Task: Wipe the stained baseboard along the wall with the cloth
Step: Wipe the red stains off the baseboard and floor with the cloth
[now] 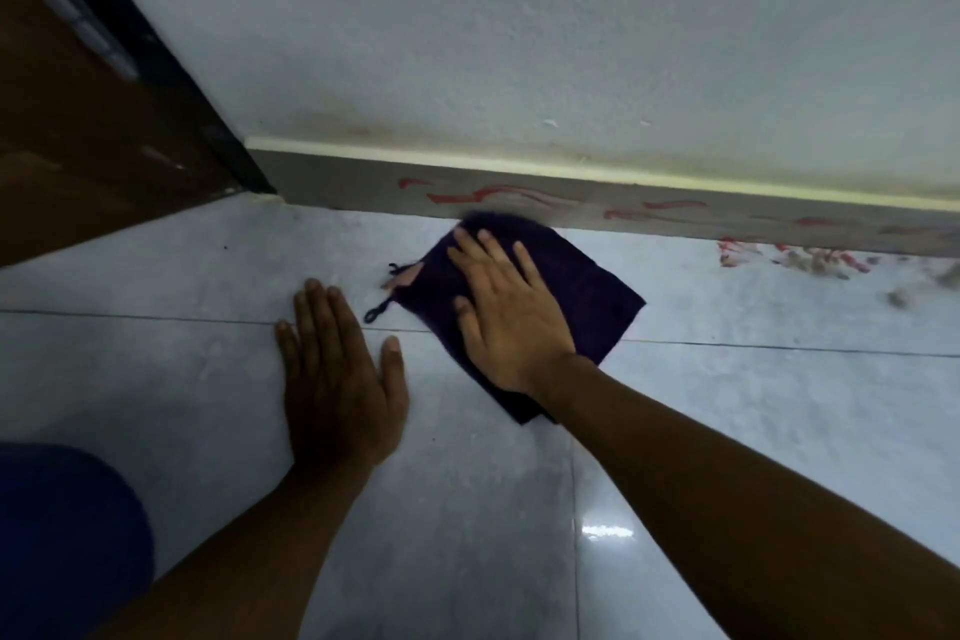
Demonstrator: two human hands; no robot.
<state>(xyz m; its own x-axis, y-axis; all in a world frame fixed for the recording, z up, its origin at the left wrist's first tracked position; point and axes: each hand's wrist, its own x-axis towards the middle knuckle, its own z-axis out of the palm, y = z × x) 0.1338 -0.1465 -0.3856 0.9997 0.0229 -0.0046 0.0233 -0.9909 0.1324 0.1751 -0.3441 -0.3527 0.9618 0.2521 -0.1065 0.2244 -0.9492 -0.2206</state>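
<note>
While the right hand (511, 322) presses flat, fingers spread, on the dark cloth (582, 294) lying on the floor at the foot of the baseboard (363, 185), the left hand (337, 382) braces open on the tile, gripping nothing; risk is, a flat palm could just drag those red streaks (488, 195) along

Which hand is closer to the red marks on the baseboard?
The right hand, flat on the purple cloth just below the red marks. The left hand rests on the floor, farther back.
</note>
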